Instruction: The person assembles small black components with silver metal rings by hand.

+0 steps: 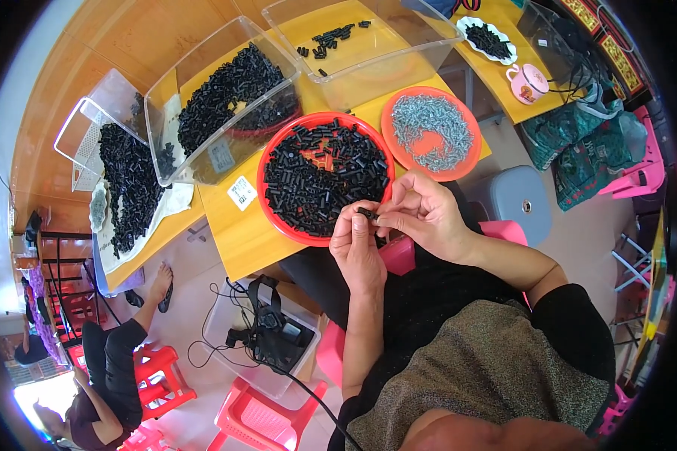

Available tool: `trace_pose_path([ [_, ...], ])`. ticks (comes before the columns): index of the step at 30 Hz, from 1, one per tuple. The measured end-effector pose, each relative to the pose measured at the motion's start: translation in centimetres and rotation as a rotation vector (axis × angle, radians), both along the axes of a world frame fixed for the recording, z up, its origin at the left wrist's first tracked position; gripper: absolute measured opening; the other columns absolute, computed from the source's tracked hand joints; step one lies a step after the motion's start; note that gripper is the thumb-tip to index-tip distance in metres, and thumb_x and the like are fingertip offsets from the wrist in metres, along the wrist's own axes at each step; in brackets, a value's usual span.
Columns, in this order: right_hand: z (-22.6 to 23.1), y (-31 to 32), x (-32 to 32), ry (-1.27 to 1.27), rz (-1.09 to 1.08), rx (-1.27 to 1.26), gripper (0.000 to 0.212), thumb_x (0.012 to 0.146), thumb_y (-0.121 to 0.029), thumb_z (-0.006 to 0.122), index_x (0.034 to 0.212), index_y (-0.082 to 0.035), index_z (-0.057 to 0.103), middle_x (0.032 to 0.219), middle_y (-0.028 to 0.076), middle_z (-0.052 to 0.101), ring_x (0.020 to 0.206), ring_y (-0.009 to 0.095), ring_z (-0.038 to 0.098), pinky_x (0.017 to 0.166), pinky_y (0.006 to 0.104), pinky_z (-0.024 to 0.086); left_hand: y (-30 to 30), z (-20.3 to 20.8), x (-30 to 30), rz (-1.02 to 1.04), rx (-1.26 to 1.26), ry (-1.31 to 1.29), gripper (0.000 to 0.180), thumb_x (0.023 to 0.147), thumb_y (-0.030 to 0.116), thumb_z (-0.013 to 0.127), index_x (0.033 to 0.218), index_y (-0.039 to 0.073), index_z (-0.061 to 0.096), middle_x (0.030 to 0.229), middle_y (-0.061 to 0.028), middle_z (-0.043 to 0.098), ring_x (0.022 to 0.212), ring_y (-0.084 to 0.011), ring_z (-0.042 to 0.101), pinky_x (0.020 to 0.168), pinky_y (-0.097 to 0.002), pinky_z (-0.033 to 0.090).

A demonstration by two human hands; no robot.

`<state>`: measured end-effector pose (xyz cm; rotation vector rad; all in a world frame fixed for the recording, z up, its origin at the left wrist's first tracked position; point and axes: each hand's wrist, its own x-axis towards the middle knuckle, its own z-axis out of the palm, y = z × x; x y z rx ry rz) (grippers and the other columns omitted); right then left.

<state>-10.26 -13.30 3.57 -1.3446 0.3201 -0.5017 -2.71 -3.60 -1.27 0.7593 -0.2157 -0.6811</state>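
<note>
Close to the near rim of a round red basin (261, 188), my left hand (357, 252) pinches a small black plastic part (367, 213) between thumb and fingers. My right hand (432, 225) meets it from the right, thumb and forefinger closed together at the end of that part. Whatever those right fingertips hold is too small to make out. Many similar black parts (316, 180) fill the basin. Beyond my right hand, an orange-red plate (470, 161) carries a heap of small silvery metal pieces (432, 124) that look like screws or pins.
Clear plastic bins (222, 161) with black parts stand along the yellow table (237, 240). More parts lie on a white sheet (174, 199) at left. A pink mug (529, 84) sits at far right. A grey-blue stool (515, 207) and red stools (267, 413) surround me; another person (113, 361) sits at left.
</note>
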Motion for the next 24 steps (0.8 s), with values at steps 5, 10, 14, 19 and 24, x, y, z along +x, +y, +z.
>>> trace_pose_path([
  [5, -0.3, 0.1, 0.1, -0.018, -0.008, -0.016, 0.019, 0.087, 0.003, 0.058, 0.090, -0.003, 0.040, 0.078, 0.008, 0.064, 0.072, 0.011, 0.064, 0.065, 0.0218, 0.050, -0.2, -0.5, -0.4, 0.133, 0.128, -0.163, 0.019, 0.095, 0.016, 0.050, 0.099, -0.001, 0.059, 0.092, -0.0068, 0.061, 0.077, -0.0093, 0.054, 0.069, -0.0212, 0.045],
  [10, -0.6, 0.0, 0.3, 0.018, -0.017, 0.075, 0.025, 0.085, 0.004, 0.060, 0.092, -0.004, 0.038, 0.079, 0.012, 0.065, 0.070, 0.016, 0.066, 0.063, 0.0259, 0.053, 0.0, -0.2, 0.2, 0.082, 0.124, -0.137, 0.020, 0.095, 0.016, 0.050, 0.100, -0.001, 0.059, 0.092, -0.0057, 0.060, 0.076, -0.0083, 0.052, 0.069, -0.0200, 0.043],
  [14, -0.7, -0.4, 0.3, 0.024, 0.008, 0.134, 0.025, 0.085, 0.004, 0.060, 0.093, -0.004, 0.038, 0.078, 0.012, 0.065, 0.069, 0.017, 0.066, 0.062, 0.0263, 0.053, -0.1, -0.2, 0.5, -0.054, 0.003, 0.041, 0.018, 0.094, 0.010, 0.050, 0.091, -0.004, 0.061, 0.094, -0.0041, 0.055, 0.078, -0.0086, 0.048, 0.070, -0.0219, 0.041],
  [19, -0.4, -0.4, 0.1, 0.059, -0.031, 0.247, 0.025, 0.084, 0.002, 0.063, 0.093, -0.003, 0.040, 0.076, 0.010, 0.064, 0.066, 0.016, 0.065, 0.059, 0.0250, 0.053, 0.1, -0.6, 0.5, -0.115, 0.044, -0.009, 0.018, 0.095, 0.011, 0.049, 0.090, -0.002, 0.060, 0.094, -0.0040, 0.054, 0.082, -0.0091, 0.048, 0.074, -0.0240, 0.041],
  [24, -1.8, -1.1, 0.0, 0.081, 0.037, 0.104, 0.021, 0.082, -0.001, 0.066, 0.086, -0.004, 0.046, 0.072, 0.005, 0.062, 0.063, 0.012, 0.063, 0.056, 0.0214, 0.050, 0.2, -0.3, 0.6, -0.200, 0.048, 0.036, 0.018, 0.096, 0.014, 0.048, 0.091, 0.000, 0.058, 0.090, -0.0018, 0.054, 0.081, -0.0094, 0.048, 0.075, -0.0227, 0.040],
])
